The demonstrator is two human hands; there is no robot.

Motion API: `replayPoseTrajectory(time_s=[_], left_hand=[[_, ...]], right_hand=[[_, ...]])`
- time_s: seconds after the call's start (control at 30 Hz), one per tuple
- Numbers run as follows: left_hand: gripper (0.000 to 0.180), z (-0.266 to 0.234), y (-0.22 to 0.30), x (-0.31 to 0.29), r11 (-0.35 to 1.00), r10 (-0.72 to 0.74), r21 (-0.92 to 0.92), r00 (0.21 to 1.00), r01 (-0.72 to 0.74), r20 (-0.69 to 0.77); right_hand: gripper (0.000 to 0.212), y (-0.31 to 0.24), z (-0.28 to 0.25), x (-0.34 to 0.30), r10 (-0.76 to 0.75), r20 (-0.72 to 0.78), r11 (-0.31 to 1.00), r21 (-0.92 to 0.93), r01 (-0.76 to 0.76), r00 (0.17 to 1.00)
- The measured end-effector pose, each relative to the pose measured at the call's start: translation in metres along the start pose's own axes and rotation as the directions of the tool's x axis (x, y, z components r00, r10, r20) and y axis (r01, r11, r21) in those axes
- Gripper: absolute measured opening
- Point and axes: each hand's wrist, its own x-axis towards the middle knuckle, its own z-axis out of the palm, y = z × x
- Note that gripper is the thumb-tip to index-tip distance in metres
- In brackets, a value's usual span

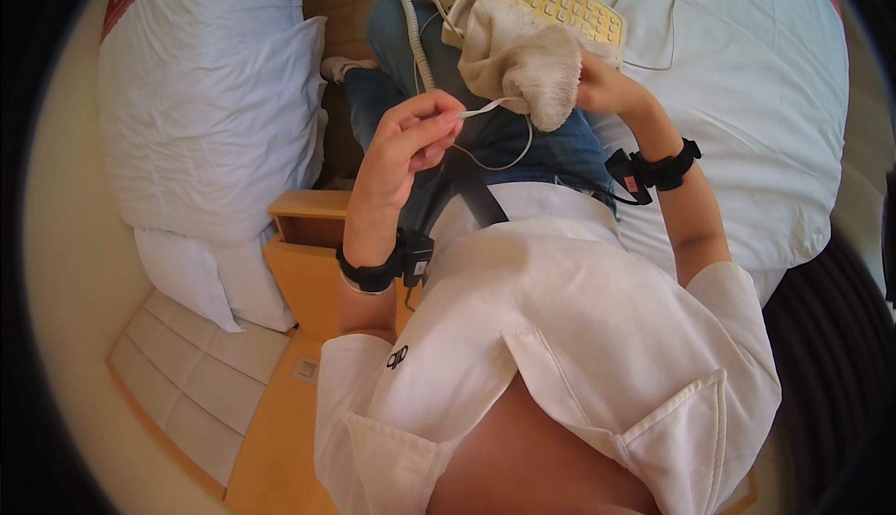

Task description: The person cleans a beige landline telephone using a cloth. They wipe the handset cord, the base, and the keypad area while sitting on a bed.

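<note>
The left hand (pixel 415 137) holds the white cord (pixel 483 109) in a closed pinch. The cord lies between the thumb and the bent fingers, and its short pinched span leads rightward to the beige cloth (pixel 523 57). The cord meets the cloth at its near, left side. A loop of thin cord hangs below this span, in front of the jeans (pixel 579 146).

The right hand (pixel 611 85) holds the cloth from its right side. Its fingers are closed on the cloth and mostly hidden by it; their exact placement cannot be told. The cloth is bunched, with its ribbed end toward the wearer.

The telephone (pixel 574 11), with a yellow keypad face, lies just beyond the cloth, which covers part of its near edge. The coiled cord (pixel 416 34) runs left of the telephone, apart from the fingers. The white bed (pixel 747 132) extends to the right.
</note>
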Motion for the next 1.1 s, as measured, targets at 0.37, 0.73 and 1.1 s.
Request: replayPoseTrajectory(time_s=[0.37,0.73,1.1], left_hand=[[0.013,-0.022,0.014,-0.003,0.983,0.053,0.178,0.999,-0.051,-0.004],[0.018,0.004,0.002,0.007,0.992,0.096,0.085,0.993,-0.09,-0.069],[0.018,-0.017,-0.005,-0.019,0.967,0.255,0.066,0.951,-0.248,-0.173]], right_hand=[[0.045,0.004,-0.058,-0.033,0.105,-0.369,0.945,0.327,0.023,0.924],[0.047,0.001,0.021,0.019,0.068,-0.057,0.995,-0.065,-0.072,0.996],[0.038,0.033,-0.028,-0.007,0.314,-0.517,0.829,0.558,0.036,0.797]])
